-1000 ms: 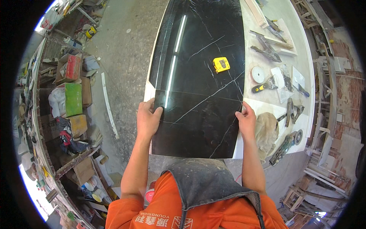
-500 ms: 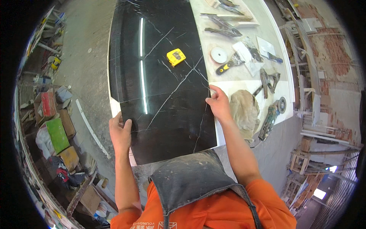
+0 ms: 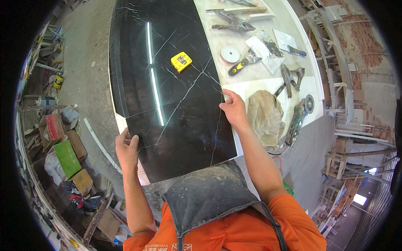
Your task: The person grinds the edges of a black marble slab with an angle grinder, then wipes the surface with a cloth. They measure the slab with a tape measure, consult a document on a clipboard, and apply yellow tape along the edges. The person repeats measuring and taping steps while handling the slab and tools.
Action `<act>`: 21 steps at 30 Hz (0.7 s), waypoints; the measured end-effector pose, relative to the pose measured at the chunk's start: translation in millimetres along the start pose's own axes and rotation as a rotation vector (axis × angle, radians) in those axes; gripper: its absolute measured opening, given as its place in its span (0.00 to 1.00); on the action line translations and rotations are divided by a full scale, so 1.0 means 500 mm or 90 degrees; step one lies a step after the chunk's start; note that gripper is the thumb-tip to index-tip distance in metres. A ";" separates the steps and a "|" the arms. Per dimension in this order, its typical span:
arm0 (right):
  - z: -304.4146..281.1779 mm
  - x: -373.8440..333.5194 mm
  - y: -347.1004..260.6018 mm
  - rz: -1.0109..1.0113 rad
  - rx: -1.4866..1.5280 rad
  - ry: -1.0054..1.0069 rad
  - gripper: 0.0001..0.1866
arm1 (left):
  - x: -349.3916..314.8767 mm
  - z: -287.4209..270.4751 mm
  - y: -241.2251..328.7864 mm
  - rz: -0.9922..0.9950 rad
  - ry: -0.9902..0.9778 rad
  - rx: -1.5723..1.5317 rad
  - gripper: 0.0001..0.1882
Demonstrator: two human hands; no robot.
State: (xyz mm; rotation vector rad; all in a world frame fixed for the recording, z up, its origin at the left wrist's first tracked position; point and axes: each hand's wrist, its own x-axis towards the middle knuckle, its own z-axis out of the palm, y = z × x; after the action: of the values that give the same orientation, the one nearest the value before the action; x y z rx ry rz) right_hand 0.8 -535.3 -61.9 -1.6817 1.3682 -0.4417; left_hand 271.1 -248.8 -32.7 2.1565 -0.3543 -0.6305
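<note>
A glossy black stone slab (image 3: 180,138) with white veins lies lengthwise before me on a pale work table (image 3: 234,90). My left hand (image 3: 127,147) grips its left edge near the close end, thumb on top and fingers down at the side. On the right edge, slightly farther off, my right hand (image 3: 233,109) holds on the same way, its fingertips partly hidden by the slab's edge. A yellow tape measure (image 3: 181,62) rests on the slab beyond both hands, touched by neither. Beside my right hand is a crumpled beige cloth (image 3: 265,118).
Right of the slab lie an angle grinder (image 3: 296,125), a yellow-black scraper (image 3: 239,67), a white disc (image 3: 230,54), spring clamps (image 3: 292,79) and a blue-handled brush (image 3: 296,51). Boxes (image 3: 65,158) and scrap crowd the floor at left. A dark apron (image 3: 205,188) hangs against the slab's near end.
Slab, tape measure and tools all sit a little farther left in the picture, mostly because the view has shifted. Both hands keep the same hold on the slab's edges.
</note>
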 end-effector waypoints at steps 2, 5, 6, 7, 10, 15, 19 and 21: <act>-0.001 0.002 0.003 -0.007 -0.014 0.007 0.31 | -0.002 0.002 0.004 0.002 0.000 0.001 0.25; -0.004 0.002 -0.012 -0.021 -0.054 0.004 0.32 | 0.003 -0.003 -0.009 0.010 -0.006 0.001 0.25; -0.005 0.002 -0.016 -0.026 -0.071 0.000 0.32 | 0.000 0.003 -0.009 0.009 0.001 -0.029 0.26; -0.002 0.003 -0.015 -0.019 -0.052 -0.006 0.32 | -0.002 0.001 -0.012 0.008 0.016 -0.054 0.26; -0.008 0.005 -0.002 0.011 0.002 -0.028 0.32 | 0.006 0.001 -0.020 0.058 -0.012 0.026 0.27; -0.015 -0.004 -0.015 0.063 0.060 -0.031 0.30 | -0.003 -0.001 0.010 0.057 0.011 0.067 0.28; -0.014 -0.010 -0.033 0.069 0.063 -0.035 0.31 | -0.009 -0.002 0.013 0.052 0.004 0.053 0.29; -0.016 -0.008 -0.029 0.065 0.066 -0.035 0.31 | -0.011 0.000 0.012 0.048 0.006 0.040 0.29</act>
State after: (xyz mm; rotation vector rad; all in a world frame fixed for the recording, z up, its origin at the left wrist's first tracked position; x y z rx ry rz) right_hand 2.1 -535.1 -44.9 -1.5225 1.3610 -0.3979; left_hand 266.4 -249.8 -26.1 2.1932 -0.4541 -0.5728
